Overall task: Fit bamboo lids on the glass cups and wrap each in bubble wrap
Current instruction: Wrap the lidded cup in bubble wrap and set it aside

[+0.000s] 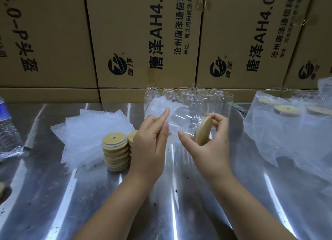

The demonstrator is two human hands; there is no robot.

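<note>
Step in hand: wrapping one lidded cup, judging by the layout.
Cup [180,117]: on its side in the air, right of the lid stack [115,149] and higher; bamboo lid [204,130] already fitted on the end farther from the stack.
Right hand [212,144]: farthest right of the lid stack, fingers curled round the lidded end.
Left hand [150,146]: just right of the lid stack, index finger straight, thumb close to it, seemingly pinching a sheet of bubble wrap [161,103] at the cup's base end.
Doing it well: hold the lid seated while turning; draw the sheet snug along the glass; cover the base and rim; grip the smooth glass firmly, without squeezing.
Lids, counted: one full stack of roughly eight; a second stack touching it, mostly hidden by the left hand.
Bare cups [195,97]: about a dozen, upright, behind and right of the lid stack; exact number unclear.
Spare sheets [86,132]: one loose pile, touching the lid stack on its left; number unclear.
Wrapped cups [287,112]: well right of the lid stack; at least three lids visible through plastic.
</note>
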